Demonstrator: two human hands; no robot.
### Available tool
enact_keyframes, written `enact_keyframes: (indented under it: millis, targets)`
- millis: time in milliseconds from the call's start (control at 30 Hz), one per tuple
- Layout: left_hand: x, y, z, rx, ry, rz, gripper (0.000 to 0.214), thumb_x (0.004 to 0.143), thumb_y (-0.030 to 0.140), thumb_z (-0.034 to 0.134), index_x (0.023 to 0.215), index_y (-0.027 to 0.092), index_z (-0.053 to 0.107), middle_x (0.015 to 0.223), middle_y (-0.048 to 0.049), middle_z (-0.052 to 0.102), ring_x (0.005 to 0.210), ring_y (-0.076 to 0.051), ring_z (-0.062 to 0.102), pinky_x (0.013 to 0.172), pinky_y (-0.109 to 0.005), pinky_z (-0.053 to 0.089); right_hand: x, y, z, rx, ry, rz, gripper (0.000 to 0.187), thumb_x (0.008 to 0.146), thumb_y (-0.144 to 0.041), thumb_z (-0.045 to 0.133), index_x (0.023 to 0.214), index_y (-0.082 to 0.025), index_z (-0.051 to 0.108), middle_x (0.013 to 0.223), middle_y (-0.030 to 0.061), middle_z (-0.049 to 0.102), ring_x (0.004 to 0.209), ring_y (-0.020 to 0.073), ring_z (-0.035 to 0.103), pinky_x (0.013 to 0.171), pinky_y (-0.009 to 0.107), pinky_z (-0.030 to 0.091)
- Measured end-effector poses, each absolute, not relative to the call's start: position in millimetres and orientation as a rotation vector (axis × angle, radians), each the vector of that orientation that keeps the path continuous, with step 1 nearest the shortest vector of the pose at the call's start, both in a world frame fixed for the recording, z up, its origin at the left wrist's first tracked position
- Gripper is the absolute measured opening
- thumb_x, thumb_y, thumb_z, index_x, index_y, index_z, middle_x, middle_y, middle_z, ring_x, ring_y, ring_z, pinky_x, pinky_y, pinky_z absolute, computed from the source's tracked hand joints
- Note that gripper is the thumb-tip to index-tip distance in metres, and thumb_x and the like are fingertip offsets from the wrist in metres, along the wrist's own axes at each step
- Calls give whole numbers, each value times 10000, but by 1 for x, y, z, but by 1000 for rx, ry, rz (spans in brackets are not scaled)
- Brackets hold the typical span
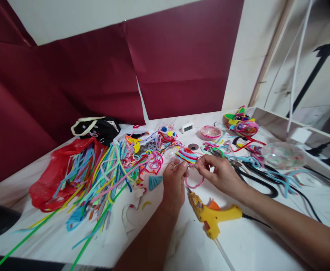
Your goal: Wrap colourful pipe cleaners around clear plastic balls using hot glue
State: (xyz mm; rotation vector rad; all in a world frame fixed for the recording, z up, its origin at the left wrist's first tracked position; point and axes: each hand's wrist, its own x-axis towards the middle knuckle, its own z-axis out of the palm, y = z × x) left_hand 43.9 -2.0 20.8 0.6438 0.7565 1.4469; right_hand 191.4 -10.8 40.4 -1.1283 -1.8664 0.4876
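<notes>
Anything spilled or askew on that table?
Yes: at the left, pipe cleaners spill from the red bag across the table. Two long green strands look oddest, running past the table's front edge.

Left hand (pixel 176 180) and right hand (pixel 217 171) are both fingers-in at a stripy fuzzy piece (pixel 187 154), yellow glue gun (pixel 216 217) lying on the near side, messy pipe cleaners (pixel 108 177) spilling from a red bag (pixel 53 173) over left.

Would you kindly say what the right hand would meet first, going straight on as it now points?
The right hand would likely meet the striped pipe-cleaner dome first; depth is unclear, and they may touch.
</notes>
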Motion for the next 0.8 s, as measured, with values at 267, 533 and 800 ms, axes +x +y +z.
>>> enact_keyframes:
  millis: [267,533,800]
  targets:
    - [45,-5,25,664,763,1429,372,615,165,784,876,163,519,698,33,595,626,-74,545,628,-208,384,188,-11,39,-1088,-1893,276,154,843,-191,573,692,-196,541,625,-17,583,564,118,525,567,240,394]
    - [47,-6,28,655,765,1424,397,584,128,784,862,182,507,714,34,604,648,-94,573,662,-222,411,187,-13,39,-1115,-1899,198,183,868,-245,550,689,-203,544,620,4,609,572,140,553,584,265,412]
    - [48,-6,27,660,807,1425,351,597,117,766,842,186,523,699,38,593,612,-83,538,623,-211,402,185,-14,38,-1101,-1888,191,185,870,-240,560,691,-195,556,629,11,617,589,144,564,586,264,409]
